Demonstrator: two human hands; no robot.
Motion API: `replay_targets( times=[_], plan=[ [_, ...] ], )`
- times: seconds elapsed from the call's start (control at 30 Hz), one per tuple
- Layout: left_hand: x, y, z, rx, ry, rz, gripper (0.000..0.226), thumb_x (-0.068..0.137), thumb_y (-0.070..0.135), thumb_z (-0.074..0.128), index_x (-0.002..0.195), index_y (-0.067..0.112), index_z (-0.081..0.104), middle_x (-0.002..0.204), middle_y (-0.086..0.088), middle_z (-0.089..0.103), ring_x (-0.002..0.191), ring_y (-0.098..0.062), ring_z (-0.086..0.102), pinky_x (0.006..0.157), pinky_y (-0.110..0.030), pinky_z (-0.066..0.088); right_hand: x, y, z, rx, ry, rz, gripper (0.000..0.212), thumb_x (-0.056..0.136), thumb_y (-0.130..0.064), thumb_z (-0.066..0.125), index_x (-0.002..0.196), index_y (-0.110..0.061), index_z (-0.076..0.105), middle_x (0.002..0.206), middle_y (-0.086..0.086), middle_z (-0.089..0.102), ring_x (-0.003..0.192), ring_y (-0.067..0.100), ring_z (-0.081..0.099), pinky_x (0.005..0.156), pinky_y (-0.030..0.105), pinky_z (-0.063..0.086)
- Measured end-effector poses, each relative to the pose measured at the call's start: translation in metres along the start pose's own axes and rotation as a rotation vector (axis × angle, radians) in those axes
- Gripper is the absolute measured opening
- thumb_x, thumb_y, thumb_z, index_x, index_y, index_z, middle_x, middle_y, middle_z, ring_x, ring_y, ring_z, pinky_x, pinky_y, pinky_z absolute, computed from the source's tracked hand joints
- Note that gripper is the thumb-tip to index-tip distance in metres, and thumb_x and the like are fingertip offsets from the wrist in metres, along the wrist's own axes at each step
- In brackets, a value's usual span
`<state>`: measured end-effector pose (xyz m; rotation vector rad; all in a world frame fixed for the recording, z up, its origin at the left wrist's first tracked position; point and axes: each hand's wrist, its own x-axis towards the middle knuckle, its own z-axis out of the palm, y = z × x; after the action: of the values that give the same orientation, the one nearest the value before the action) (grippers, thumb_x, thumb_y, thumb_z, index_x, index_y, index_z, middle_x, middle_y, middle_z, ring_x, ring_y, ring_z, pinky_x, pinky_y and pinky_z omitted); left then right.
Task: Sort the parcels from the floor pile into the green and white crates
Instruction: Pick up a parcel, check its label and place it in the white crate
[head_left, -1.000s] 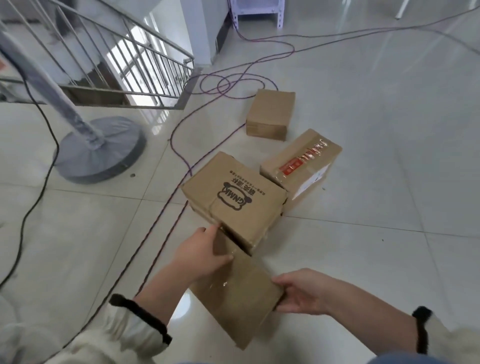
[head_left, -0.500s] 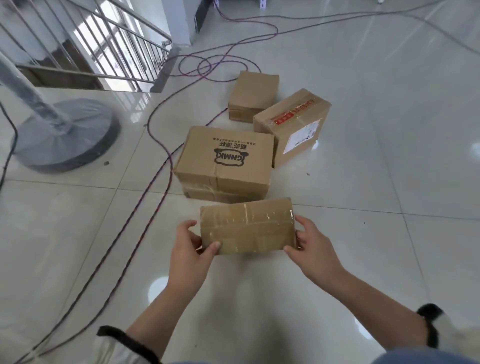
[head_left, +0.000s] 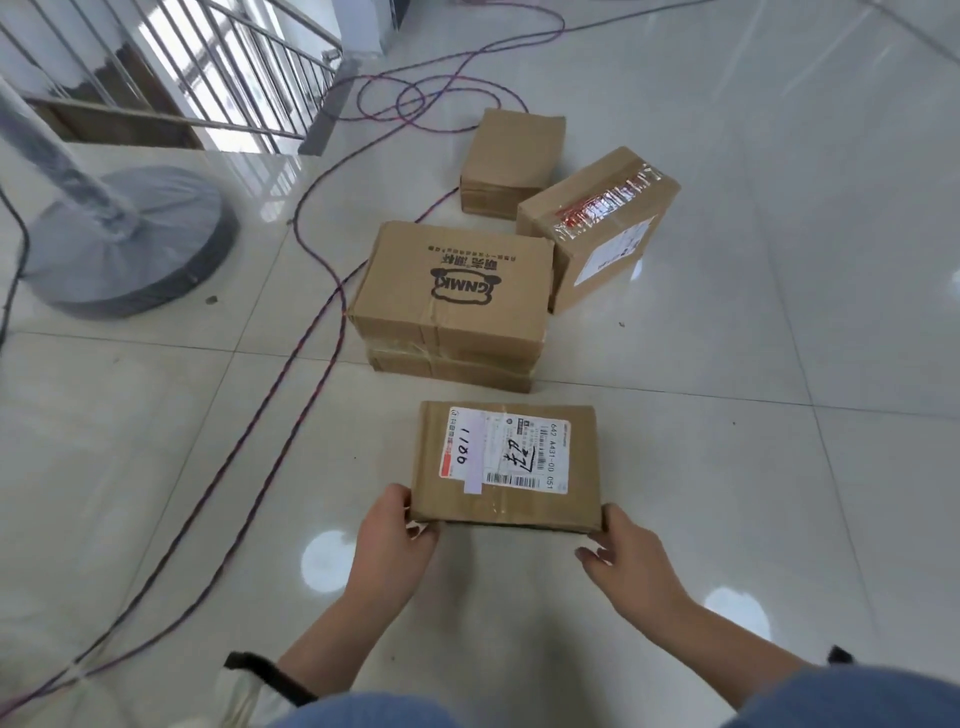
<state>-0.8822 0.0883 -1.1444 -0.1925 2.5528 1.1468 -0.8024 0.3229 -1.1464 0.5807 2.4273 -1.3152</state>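
Head view: the parcel (head_left: 506, 465) is now showing its label, having been turned face-up since the earlier frame. The left hand (head_left: 400, 530) and right hand (head_left: 623, 558) are gripping its near corners, holding it just near of the floor pile (head_left: 452, 291). She or he is probably checking the label. The next move is calling for a carry to the matching crate, and neither crate is showing.

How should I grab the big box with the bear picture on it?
Take the bear box by its two short ends, reaching down from the near side. It lies flat on another box, overhanging it slightly, so fingers can likely hook under. The taped box crowds its far right corner.
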Motion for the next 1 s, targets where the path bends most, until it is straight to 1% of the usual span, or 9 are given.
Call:
replay_targets(
  times=[0.1, 0.17, 0.27, 0.33, 0.4, 0.5, 0.7, 0.83, 1.0],
  plan=[
    [0.006, 0.003, -0.004, -0.026, -0.031, -0.009, 0.026, 0.079, 0.012, 0.071, 0.083, 0.023, 0.048, 0.086, 0.004, 0.063, 0.090, -0.018, 0.064, 0.067, -0.018, 0.048, 0.004, -0.004, -0.006, -0.002, -0.042, 0.030, 0.019, 0.083, -0.008, 0.065, 0.095, -0.017, 0.052, 0.100, -0.003, 0.066, 0.097, 0.007, 0.061, 0.074, 0.008, 0.045],
    [0.012, 0.004, -0.011, -0.025, -0.019, -0.018, 0.033, 0.079, 0.016, 0.072, 0.106, 0.019, 0.053, 0.107, 0.004, 0.064, 0.107, -0.017, 0.059, 0.085, -0.034, 0.050, 0.006, -0.007, -0.009, -0.035, -0.145, 0.022, 0.017, 0.080, -0.003, 0.064, 0.090, -0.016, 0.058, 0.092, 0.000, 0.068, 0.092, 0.012, 0.066, 0.067, 0.005, 0.043],
    [0.018, 0.005, -0.024, -0.137, 0.113, -0.202, 0.061, 0.088, 0.010, 0.058, 0.143, 0.017, 0.032, 0.144, -0.002, 0.041, 0.128, -0.022, 0.044, 0.103, -0.038, 0.039, 0.010, -0.010, -0.022, -0.038, -0.120, 0.064, 0.026, 0.076, 0.008, 0.055, 0.086, -0.012, 0.067, 0.085, 0.004, 0.071, 0.087, 0.019, 0.069, 0.065, 0.007, 0.044],
    [0.014, 0.012, -0.028, -0.314, 0.163, -0.419, 0.048, 0.091, 0.012, 0.053, 0.137, 0.014, 0.041, 0.138, -0.008, 0.048, 0.109, -0.024, 0.052, 0.087, -0.035, 0.043, 0.022, -0.014, -0.036, -0.022, 0.177, 0.067, 0.019, 0.082, 0.001, 0.058, 0.092, -0.013, 0.067, 0.087, 0.000, 0.068, 0.089, 0.018, 0.065, 0.066, 0.009, 0.039],
    [0.008, 0.026, -0.029, -0.431, 0.002, -0.533, 0.027, 0.091, 0.030, 0.055, 0.112, 0.014, 0.057, 0.116, -0.008, 0.062, 0.092, -0.023, 0.056, 0.073, -0.034, 0.045, 0.032, -0.027, -0.047, 0.111, 0.262, 0.053, 0.023, 0.090, -0.013, 0.058, 0.112, -0.015, 0.063, 0.102, -0.006, 0.063, 0.099, 0.010, 0.059, 0.080, 0.010, 0.035],
    [0.004, 0.041, -0.022, -0.486, -0.199, -0.459, 0.031, 0.088, 0.044, 0.058, 0.108, 0.020, 0.058, 0.104, 0.004, 0.063, 0.094, -0.018, 0.058, 0.074, -0.035, 0.047, 0.037, -0.049, -0.042, 0.161, 0.064, -0.007, 0.027, 0.093, -0.020, 0.055, 0.120, -0.020, 0.062, 0.108, -0.012, 0.063, 0.103, 0.006, 0.057, 0.087, 0.016, 0.036],
    [0.002, 0.034, -0.015, -0.541, -0.290, -0.150, 0.044, 0.088, 0.007, 0.062, 0.125, 0.030, 0.055, 0.117, 0.013, 0.065, 0.096, 0.003, 0.064, 0.076, -0.017, 0.052, 0.008, -0.031, -0.012, 0.276, -0.161, 0.115, 0.025, 0.088, -0.016, 0.064, 0.112, -0.011, 0.064, 0.089, -0.001, 0.072, 0.080, 0.011, 0.066, 0.069, 0.016, 0.049],
    [0.003, 0.026, -0.015, -0.515, -0.350, -0.188, 0.041, 0.092, 0.017, 0.060, 0.129, 0.033, 0.055, 0.117, 0.009, 0.067, 0.098, -0.017, 0.065, 0.083, -0.043, 0.052, 0.010, -0.032, -0.012, 0.568, -0.210, 0.239, 0.040, 0.088, -0.019, 0.064, 0.126, -0.023, 0.053, 0.121, -0.005, 0.062, 0.110, 0.012, 0.060, 0.089, 0.034, 0.051],
    [0.005, 0.027, -0.008, -0.538, -0.325, -0.187, 0.040, 0.090, 0.016, 0.062, 0.126, 0.034, 0.058, 0.113, 0.011, 0.069, 0.097, -0.012, 0.066, 0.080, -0.041, 0.057, 0.013, -0.036, -0.006, 0.649, -0.188, 0.208, 0.050, 0.083, -0.013, 0.071, 0.128, -0.019, 0.052, 0.128, 0.002, 0.060, 0.114, 0.020, 0.060, 0.093, 0.048, 0.051]
  ],
)
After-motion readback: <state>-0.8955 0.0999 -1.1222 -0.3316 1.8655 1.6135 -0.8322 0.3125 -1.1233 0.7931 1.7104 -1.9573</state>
